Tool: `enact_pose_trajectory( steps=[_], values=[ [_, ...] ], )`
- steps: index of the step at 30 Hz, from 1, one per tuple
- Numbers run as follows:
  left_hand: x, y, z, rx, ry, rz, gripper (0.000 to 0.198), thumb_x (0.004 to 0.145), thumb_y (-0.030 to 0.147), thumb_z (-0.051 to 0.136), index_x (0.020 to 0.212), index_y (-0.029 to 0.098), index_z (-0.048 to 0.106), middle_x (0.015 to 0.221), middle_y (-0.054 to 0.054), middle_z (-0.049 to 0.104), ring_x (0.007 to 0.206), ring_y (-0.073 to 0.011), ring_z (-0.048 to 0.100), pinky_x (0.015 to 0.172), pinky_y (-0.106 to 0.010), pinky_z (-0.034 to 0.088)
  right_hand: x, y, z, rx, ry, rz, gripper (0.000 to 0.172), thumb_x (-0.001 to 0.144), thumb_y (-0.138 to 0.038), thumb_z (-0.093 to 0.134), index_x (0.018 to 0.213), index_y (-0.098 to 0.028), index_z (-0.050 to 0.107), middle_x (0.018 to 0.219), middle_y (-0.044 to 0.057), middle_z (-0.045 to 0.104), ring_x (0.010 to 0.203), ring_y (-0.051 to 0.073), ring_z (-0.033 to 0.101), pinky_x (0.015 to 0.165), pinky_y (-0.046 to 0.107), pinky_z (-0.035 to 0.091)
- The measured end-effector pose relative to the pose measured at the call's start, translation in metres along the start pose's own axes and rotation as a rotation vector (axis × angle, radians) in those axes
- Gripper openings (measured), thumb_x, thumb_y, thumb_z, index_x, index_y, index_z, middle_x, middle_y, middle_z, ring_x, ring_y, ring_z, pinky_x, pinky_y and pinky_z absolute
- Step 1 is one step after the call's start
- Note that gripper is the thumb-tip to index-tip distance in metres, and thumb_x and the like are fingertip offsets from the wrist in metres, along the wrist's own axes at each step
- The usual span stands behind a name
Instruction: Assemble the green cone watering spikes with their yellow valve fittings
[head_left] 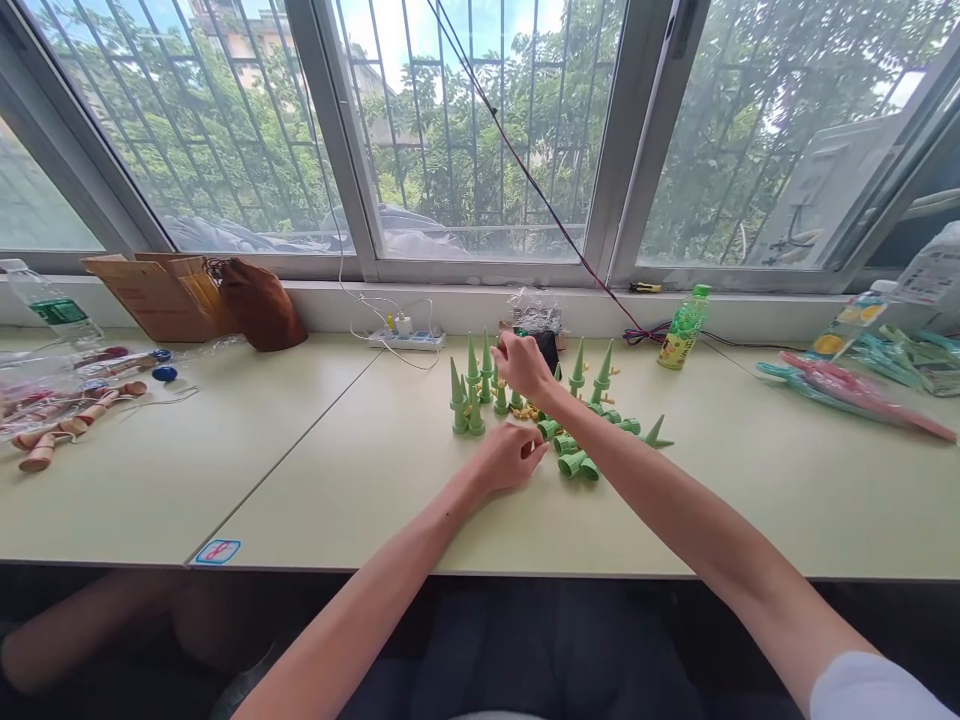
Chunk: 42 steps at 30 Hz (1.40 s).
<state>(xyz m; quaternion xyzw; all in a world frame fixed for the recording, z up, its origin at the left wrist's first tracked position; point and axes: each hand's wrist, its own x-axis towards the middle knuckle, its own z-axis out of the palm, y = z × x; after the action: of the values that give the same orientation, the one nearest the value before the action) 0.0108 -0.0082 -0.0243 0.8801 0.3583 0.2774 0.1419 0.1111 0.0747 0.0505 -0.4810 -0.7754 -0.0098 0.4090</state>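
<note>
My left hand [512,456] rests low over the table with its fingers curled closed; anything inside them is hidden. Further back, my right hand [525,366] is raised with its fingers pinched, above a group of green pointed cone pieces [474,410] that stand upright; what it pinches, if anything, I cannot make out. Small yellow pieces [528,411] lie in a heap between the hands. Green hollow cup-like pieces [571,463] lie on their sides right of my left hand, partly behind my right forearm. More upright green cones [602,370] stand beyond that forearm.
A green-capped bottle [681,330] stands at the back right, near plastic-wrapped items [862,390]. A power strip [407,340] with cables lies by the sill. To the left are a brown pouch [260,305], a cardboard box [157,300] and wooden toys [75,425].
</note>
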Motion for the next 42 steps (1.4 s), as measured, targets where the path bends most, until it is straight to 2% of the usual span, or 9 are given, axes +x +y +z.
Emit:
enact_pose_trajectory(
  steps=[8,11,14,18,27,30,33,37,42],
  values=[
    [0.001,0.0,-0.001,0.013,0.01,0.0,0.026,0.088,0.026,0.052,0.066,0.018,0.062,0.056,0.0,0.056,0.05,-0.0122,0.045,0.054,-0.027,0.032,0.0,0.001,0.005,-0.021,0.009,0.001,0.021,0.092,-0.018,0.054,0.071,-0.018,0.053,0.057,0.002,0.05,0.048,0.014,0.043,0.05,0.026,0.029],
    [0.001,-0.001,-0.002,0.014,0.01,0.002,0.026,0.088,0.025,0.052,0.065,0.018,0.061,0.056,0.0,0.056,0.05,-0.0121,0.045,0.054,-0.027,0.033,0.0,0.002,0.004,0.006,0.003,-0.006,0.028,0.095,-0.026,0.054,0.069,-0.018,0.053,0.055,0.002,0.049,0.047,0.013,0.041,0.05,0.027,0.029],
    [0.001,-0.001,-0.003,0.015,0.01,0.001,0.026,0.088,0.025,0.052,0.064,0.018,0.061,0.055,0.0,0.056,0.049,-0.0119,0.045,0.054,-0.026,0.032,0.0,0.002,0.0,0.032,0.007,-0.021,0.036,0.096,-0.038,0.052,0.067,-0.018,0.054,0.052,0.001,0.048,0.045,0.012,0.038,0.05,0.028,0.03],
    [0.0,-0.002,-0.003,0.016,0.014,0.004,0.026,0.088,0.026,0.052,0.065,0.018,0.06,0.055,0.001,0.055,0.05,-0.0112,0.043,0.054,-0.026,0.031,-0.006,0.003,-0.014,0.047,0.042,-0.051,0.036,0.097,-0.04,0.051,0.07,-0.017,0.054,0.054,0.002,0.051,0.046,0.012,0.041,0.052,0.028,0.032],
    [0.003,-0.009,0.0,0.054,0.107,-0.02,0.037,0.092,0.03,0.047,0.058,0.018,0.055,0.051,0.0,0.048,0.049,-0.0118,0.038,0.054,-0.027,0.03,-0.062,0.034,-0.051,-0.006,0.039,-0.128,0.025,0.096,-0.03,0.049,0.074,-0.018,0.056,0.064,0.002,0.057,0.056,0.014,0.046,0.058,0.026,0.032],
    [0.004,-0.011,0.0,0.047,0.145,-0.032,0.025,0.092,0.027,0.05,0.073,0.018,0.064,0.057,0.0,0.055,0.051,-0.0123,0.044,0.057,-0.026,0.035,-0.086,0.052,-0.05,-0.008,0.028,-0.128,0.027,0.096,-0.029,0.045,0.075,-0.018,0.058,0.064,0.001,0.056,0.055,0.013,0.044,0.059,0.026,0.033],
    [0.005,-0.012,0.001,0.031,0.184,-0.045,0.016,0.091,0.026,0.055,0.097,0.018,0.068,0.074,-0.001,0.062,0.056,-0.0119,0.05,0.063,-0.026,0.041,-0.1,0.062,-0.048,0.045,0.102,-0.084,0.03,0.096,-0.031,0.045,0.072,-0.019,0.058,0.058,0.0,0.052,0.054,0.013,0.044,0.059,0.026,0.035],
    [0.006,-0.013,0.003,0.028,0.186,-0.02,0.026,0.089,0.028,0.061,0.112,0.021,0.068,0.1,-0.006,0.062,0.063,-0.0111,0.054,0.066,-0.026,0.045,-0.102,0.065,-0.047,0.088,0.135,-0.03,0.029,0.095,-0.032,0.047,0.073,-0.018,0.059,0.058,-0.001,0.052,0.053,0.013,0.044,0.058,0.026,0.035],
    [0.004,-0.016,0.005,0.076,0.115,0.011,0.035,0.092,0.034,0.056,0.125,0.028,0.064,0.116,-0.007,0.059,0.07,-0.0118,0.058,0.07,-0.028,0.048,-0.103,0.064,-0.04,0.116,0.081,-0.03,0.029,0.093,-0.03,0.048,0.068,-0.018,0.057,0.057,-0.002,0.051,0.052,0.012,0.042,0.056,0.025,0.033]
  ],
)
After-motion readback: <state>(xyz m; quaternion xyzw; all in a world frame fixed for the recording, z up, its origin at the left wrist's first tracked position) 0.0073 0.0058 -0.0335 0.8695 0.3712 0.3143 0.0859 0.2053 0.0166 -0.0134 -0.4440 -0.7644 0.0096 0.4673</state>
